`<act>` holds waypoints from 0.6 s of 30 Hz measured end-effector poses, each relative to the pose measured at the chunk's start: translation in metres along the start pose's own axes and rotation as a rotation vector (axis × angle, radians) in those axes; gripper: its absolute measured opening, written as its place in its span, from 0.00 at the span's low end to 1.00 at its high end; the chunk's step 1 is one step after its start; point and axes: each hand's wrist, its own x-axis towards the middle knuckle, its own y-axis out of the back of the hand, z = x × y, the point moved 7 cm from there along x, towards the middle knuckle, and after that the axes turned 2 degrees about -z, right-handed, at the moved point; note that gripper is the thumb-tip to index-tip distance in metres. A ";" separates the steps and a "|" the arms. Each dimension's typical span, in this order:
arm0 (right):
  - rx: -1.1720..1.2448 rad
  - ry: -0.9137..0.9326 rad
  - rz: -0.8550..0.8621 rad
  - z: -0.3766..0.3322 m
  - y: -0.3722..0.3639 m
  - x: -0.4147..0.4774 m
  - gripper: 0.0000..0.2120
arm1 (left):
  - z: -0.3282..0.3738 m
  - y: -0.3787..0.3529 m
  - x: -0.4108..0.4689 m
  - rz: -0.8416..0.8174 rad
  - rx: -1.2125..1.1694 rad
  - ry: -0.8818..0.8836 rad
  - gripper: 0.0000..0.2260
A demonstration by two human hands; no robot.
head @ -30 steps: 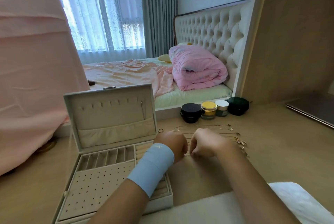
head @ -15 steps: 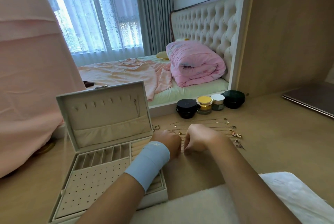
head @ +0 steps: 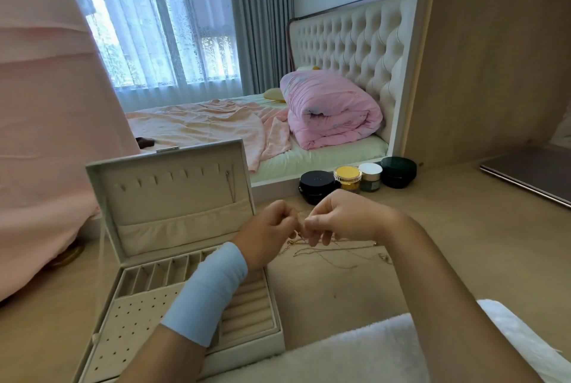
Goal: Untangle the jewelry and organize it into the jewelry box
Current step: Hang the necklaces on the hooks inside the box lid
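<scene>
The cream jewelry box (head: 167, 197) stands open at the left of the wooden desk, its lid upright with one chain hanging from a hook. My left hand (head: 268, 232), with a light blue wristband, and my right hand (head: 346, 217) are raised just above the desk beside the box. Both pinch a thin gold chain (head: 301, 228) between their fingertips. More tangled gold chains (head: 333, 251) trail on the desk under and right of my hands. The chain's middle is hidden by my fingers.
Several cosmetic jars (head: 358, 178) stand behind my hands, a black one (head: 316, 186) nearest. A closed laptop (head: 531, 177) lies at the far right. A white fluffy cushion (head: 370, 348) is at the near edge. Pink cloth (head: 40, 135) hangs at the left.
Both hands have lifted off the desk with a chain pinched between them. The camera has tilted and moved closer, so the jewelry pile sits lower in view.
</scene>
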 end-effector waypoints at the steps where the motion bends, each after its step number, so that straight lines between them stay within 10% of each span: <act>1: 0.042 0.021 0.009 -0.005 0.001 -0.001 0.13 | 0.001 0.003 -0.001 0.002 -0.087 0.003 0.07; 6: 0.239 0.123 0.078 -0.028 0.002 -0.005 0.13 | 0.007 0.020 -0.011 -0.029 -0.364 -0.008 0.07; 18: 0.417 0.191 0.322 -0.061 -0.002 -0.007 0.11 | 0.015 0.095 -0.037 -0.020 -0.161 -0.066 0.04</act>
